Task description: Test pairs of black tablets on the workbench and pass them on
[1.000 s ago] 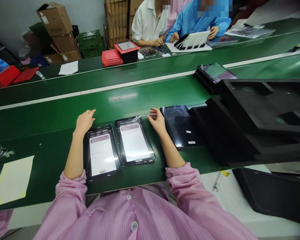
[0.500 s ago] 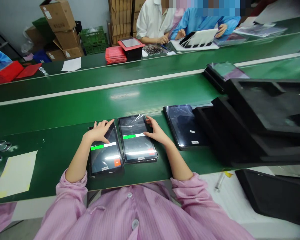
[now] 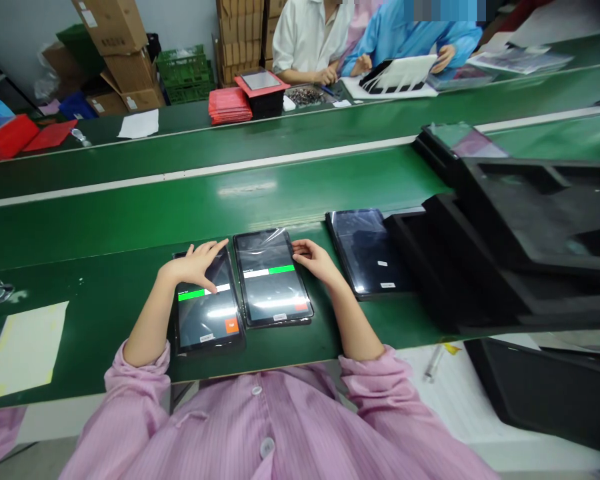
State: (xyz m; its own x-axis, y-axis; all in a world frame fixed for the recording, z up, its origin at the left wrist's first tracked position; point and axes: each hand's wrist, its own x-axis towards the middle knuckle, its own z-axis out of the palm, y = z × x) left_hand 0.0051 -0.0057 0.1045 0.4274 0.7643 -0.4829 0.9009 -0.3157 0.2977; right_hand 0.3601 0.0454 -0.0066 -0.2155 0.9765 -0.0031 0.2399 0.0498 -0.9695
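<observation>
Two tablets with lit screens lie side by side on the green bench. Over the upper part of the left tablet (image 3: pixel 207 317), my left hand (image 3: pixel 193 265) is spread, thumb and fingers apart. That screen shows a green and white bar and an orange box. My right hand (image 3: pixel 316 259) is at the right edge of the right tablet (image 3: pixel 270 293), fingers loosely bent and thumb just below them; whether it touches the edge is unclear. On this screen the bar is white on its left half and green on its right. Clear film covers the tablets.
A dark tablet stack (image 3: pixel 363 257) lies to the right, beside black foam trays (image 3: pixel 510 267). Left is a yellowish paper sheet (image 3: pixel 25 350). Across the green belt (image 3: pixel 205 193), two people sit near red pouches (image 3: pixel 230 107) and a white case (image 3: pixel 405 77).
My right thumb has drawn back from the right tablet's screen to its edge. The green on that bar has switched from left half to right half. My left hand stays over its tablet.
</observation>
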